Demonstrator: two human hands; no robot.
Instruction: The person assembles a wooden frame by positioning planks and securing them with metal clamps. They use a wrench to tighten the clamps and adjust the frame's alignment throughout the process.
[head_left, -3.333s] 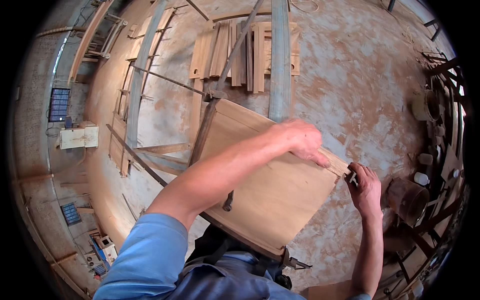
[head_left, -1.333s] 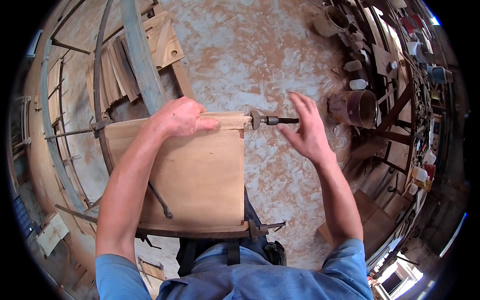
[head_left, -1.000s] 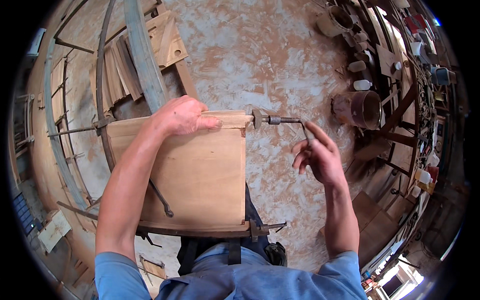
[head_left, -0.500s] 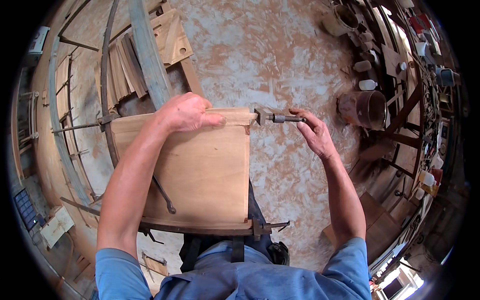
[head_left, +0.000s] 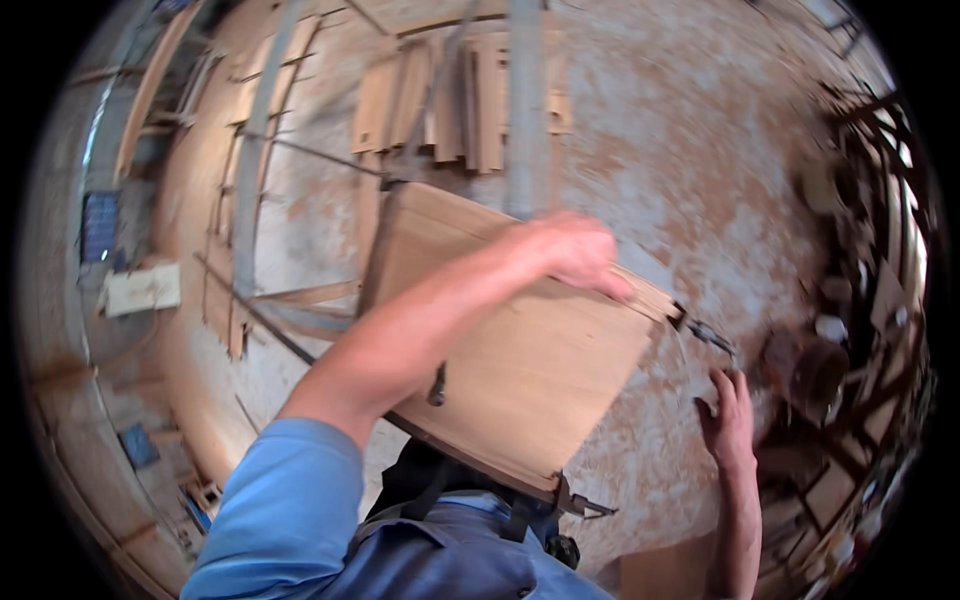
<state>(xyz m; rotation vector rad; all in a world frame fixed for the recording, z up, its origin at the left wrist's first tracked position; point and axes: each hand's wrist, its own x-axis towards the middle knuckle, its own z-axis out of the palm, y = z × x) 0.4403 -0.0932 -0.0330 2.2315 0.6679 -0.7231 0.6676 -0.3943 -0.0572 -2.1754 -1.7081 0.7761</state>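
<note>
1. The left hand (head_left: 565, 250) lies palm-down on the far edge of a wooden panel (head_left: 520, 360), fingers pressed flat on the wood, not curled round it.
2. The right hand (head_left: 728, 420) is open below the clamp handle (head_left: 710, 335) at the panel's right corner; whether its fingertips touch the handle I cannot tell.
3. The panel stands in front of the person, above a sawdust-covered floor (head_left: 660, 150), with a metal clamp (head_left: 585, 500) at its near corner too.
4. I judge the panel stiff, smooth and moderately heavy; its edges give the safest hold, as the broad face offers no grip.
5. Count: one panel, two clamp ends visible, one dark screw (head_left: 437, 385) on the face, several boards (head_left: 470, 100) lying beyond.
</note>
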